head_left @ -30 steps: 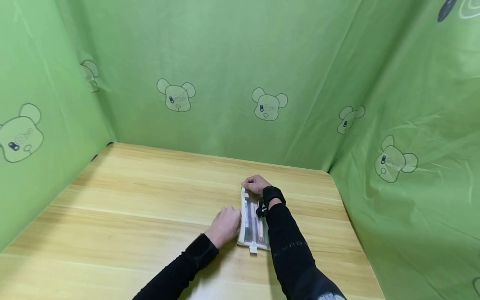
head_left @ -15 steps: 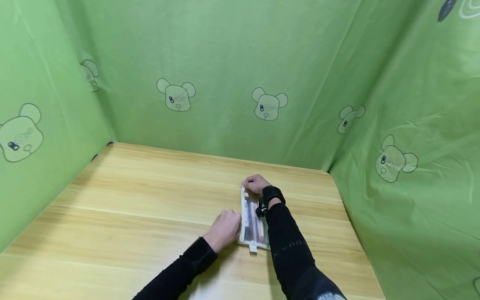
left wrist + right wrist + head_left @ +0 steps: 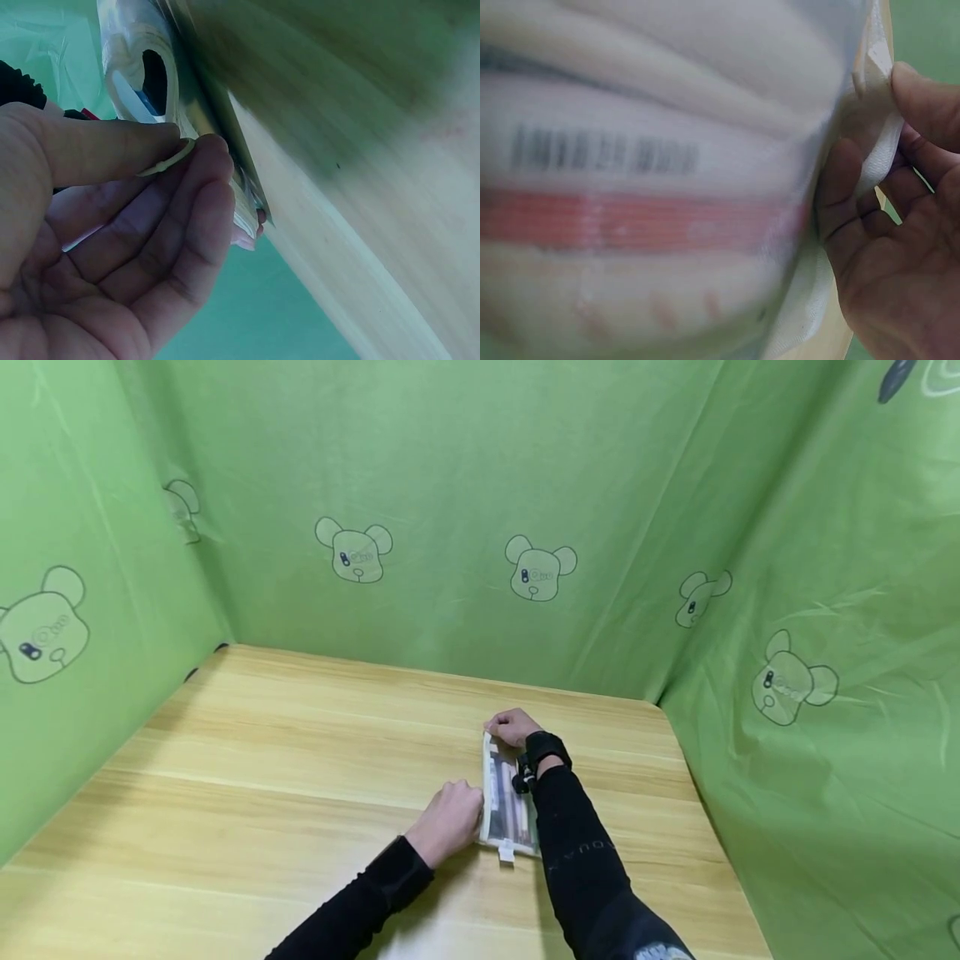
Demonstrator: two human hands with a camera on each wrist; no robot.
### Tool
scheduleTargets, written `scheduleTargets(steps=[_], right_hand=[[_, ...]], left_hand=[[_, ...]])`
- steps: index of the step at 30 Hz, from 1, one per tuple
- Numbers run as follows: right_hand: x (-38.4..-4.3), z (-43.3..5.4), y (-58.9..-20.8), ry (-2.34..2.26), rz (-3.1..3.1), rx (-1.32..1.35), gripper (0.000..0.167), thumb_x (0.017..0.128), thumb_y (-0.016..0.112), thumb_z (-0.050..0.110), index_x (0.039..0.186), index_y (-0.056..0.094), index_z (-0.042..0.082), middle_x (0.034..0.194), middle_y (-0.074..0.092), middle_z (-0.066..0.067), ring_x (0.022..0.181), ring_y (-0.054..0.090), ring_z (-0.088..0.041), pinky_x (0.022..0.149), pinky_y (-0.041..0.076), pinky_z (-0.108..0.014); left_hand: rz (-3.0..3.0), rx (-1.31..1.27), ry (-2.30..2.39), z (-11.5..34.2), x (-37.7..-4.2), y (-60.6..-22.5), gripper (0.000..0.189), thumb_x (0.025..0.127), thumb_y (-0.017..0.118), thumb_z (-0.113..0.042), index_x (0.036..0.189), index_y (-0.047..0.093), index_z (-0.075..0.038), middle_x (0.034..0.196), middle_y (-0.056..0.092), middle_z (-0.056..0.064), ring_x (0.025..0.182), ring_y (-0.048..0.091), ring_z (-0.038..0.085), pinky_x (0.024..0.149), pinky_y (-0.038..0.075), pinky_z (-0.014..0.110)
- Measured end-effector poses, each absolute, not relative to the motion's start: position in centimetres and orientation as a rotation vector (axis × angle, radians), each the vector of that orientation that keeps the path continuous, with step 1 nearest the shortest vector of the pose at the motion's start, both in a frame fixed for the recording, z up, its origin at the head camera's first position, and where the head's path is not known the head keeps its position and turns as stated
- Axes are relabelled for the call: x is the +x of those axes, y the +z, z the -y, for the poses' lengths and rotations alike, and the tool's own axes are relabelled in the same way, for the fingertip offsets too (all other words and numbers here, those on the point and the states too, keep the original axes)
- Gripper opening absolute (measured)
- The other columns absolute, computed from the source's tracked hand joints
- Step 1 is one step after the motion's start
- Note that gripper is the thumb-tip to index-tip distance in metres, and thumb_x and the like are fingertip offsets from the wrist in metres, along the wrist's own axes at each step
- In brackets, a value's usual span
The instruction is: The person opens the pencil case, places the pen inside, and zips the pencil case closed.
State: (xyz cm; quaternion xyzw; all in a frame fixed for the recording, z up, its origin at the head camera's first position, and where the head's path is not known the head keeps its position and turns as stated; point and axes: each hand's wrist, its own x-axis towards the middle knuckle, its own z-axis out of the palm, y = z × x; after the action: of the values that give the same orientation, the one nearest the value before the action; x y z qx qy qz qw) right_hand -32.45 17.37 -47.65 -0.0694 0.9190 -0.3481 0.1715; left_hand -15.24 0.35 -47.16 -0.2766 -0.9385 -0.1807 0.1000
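Observation:
A see-through pencil case [image 3: 510, 814] with pale edging and slim items inside stands on the table between the hands. The left hand [image 3: 447, 820] is at its left long edge. In the left wrist view, thumb and forefinger pinch a thin cream zipper pull [image 3: 172, 161] beside the case's pale edge [image 3: 127, 45], where a dark gap shows. At the far end, the right hand [image 3: 512, 727] holds the case's corner; the right wrist view has its thumb and fingers gripping the white fabric edge [image 3: 885, 146]. Through the clear side, a blurred barcode label [image 3: 604, 150] and a red band show.
The wood-grain table [image 3: 300, 760] stretches out to the left and beyond the case. Green cloth [image 3: 450, 460] printed with bear heads hangs behind it and on both sides. A small white tab [image 3: 507, 853] sticks out at the case's near end.
The left hand has shifted very slightly toward the person along the case's edge. The right hand keeps its place at the far corner.

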Motion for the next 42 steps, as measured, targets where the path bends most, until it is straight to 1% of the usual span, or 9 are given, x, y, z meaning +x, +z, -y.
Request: scheduleTargets(steps=[5,8,11,15,20,27,30,36,42], right_hand=[[-32.5,-17.4,-47.7,-0.991,-2.616,-0.197,0.027,0.104,0.055,0.029,0.093,0.071,0.01,0.079,0.053,0.001,0.073,0.048,-0.016,0.069,0.039,-0.029],[-32.7,-17.4,-47.9,-1.006,-2.608,-0.194,0.028,0.104,0.056,0.03,0.091,0.071,0.011,0.077,0.053,0.001,0.071,0.048,-0.016,0.067,0.04,-0.029],[-32.8,-17.5,-48.1,-1.038,-2.579,-0.168,0.028,0.104,0.057,0.03,0.088,0.07,0.012,0.074,0.055,0.001,0.066,0.05,-0.016,0.064,0.042,-0.028],[-32.9,-17.6,-48.4,-1.073,-2.552,-0.142,0.027,0.103,0.058,0.03,0.087,0.07,0.012,0.073,0.057,0.001,0.063,0.051,-0.015,0.061,0.044,-0.027],[-32.8,-17.6,-48.3,-1.073,-2.556,-0.136,0.026,0.103,0.058,0.029,0.088,0.07,0.011,0.074,0.057,0.001,0.064,0.051,-0.016,0.062,0.044,-0.028],[-33.1,-17.7,-48.0,-1.033,-2.595,-0.156,0.03,0.104,0.057,0.03,0.081,0.066,0.013,0.07,0.053,0.001,0.065,0.049,-0.017,0.065,0.042,-0.029],[-33.2,-17.7,-48.1,-1.035,-2.598,-0.152,0.03,0.104,0.057,0.03,0.08,0.065,0.013,0.07,0.053,0.001,0.064,0.049,-0.017,0.065,0.042,-0.029],[-32.9,-17.9,-48.3,-1.002,-2.61,-0.147,0.029,0.104,0.056,0.03,0.084,0.067,0.013,0.071,0.054,0.002,0.065,0.05,-0.016,0.065,0.043,-0.029],[-32.4,-18.2,-47.7,-1.028,-2.607,-0.137,0.028,0.104,0.056,0.029,0.097,0.073,0.008,0.072,0.056,0.001,0.061,0.05,-0.014,0.059,0.044,-0.026]], left_hand=[[2.769,-0.811,-0.548,-0.3,-15.1,-47.2,0.007,0.082,0.069,0.001,0.076,0.07,-0.003,0.06,0.061,0.006,0.049,0.05,0.011,0.044,0.042,0.018],[2.773,-0.817,-0.574,-0.2,-14.8,-47.0,0.002,0.082,0.07,0.0,0.082,0.072,-0.001,0.061,0.062,0.007,0.05,0.05,0.011,0.045,0.042,0.018],[2.792,-0.822,-0.587,-0.2,-14.4,-46.8,0.008,0.083,0.07,0.0,0.09,0.074,0.001,0.064,0.061,0.007,0.052,0.048,0.01,0.047,0.042,0.018],[2.813,-0.822,-0.579,-0.2,-14.1,-46.7,0.013,0.082,0.07,0.001,0.094,0.075,0.002,0.065,0.062,0.006,0.052,0.047,0.009,0.047,0.04,0.016],[2.809,-0.833,-0.575,-0.2,-13.9,-46.7,0.014,0.082,0.071,0.0,0.095,0.076,0.0,0.064,0.062,0.005,0.051,0.045,0.008,0.047,0.039,0.016],[2.8,-0.839,-0.54,0.0,-13.9,-46.7,0.017,0.078,0.07,0.002,0.094,0.076,-0.001,0.063,0.061,0.005,0.053,0.045,0.01,0.05,0.042,0.02],[2.815,-0.828,-0.53,0.0,-13.9,-46.6,0.018,0.078,0.069,0.003,0.094,0.076,-0.001,0.064,0.061,0.006,0.054,0.046,0.011,0.05,0.043,0.021],[2.855,-0.829,-0.521,-0.2,-13.4,-46.6,0.021,0.077,0.069,0.004,0.096,0.076,0.0,0.069,0.063,0.007,0.057,0.048,0.011,0.053,0.046,0.022],[2.844,-0.867,-0.514,-0.3,-13.0,-46.3,0.027,0.073,0.069,0.008,0.097,0.077,-0.001,0.068,0.063,0.006,0.057,0.049,0.012,0.052,0.045,0.021]])
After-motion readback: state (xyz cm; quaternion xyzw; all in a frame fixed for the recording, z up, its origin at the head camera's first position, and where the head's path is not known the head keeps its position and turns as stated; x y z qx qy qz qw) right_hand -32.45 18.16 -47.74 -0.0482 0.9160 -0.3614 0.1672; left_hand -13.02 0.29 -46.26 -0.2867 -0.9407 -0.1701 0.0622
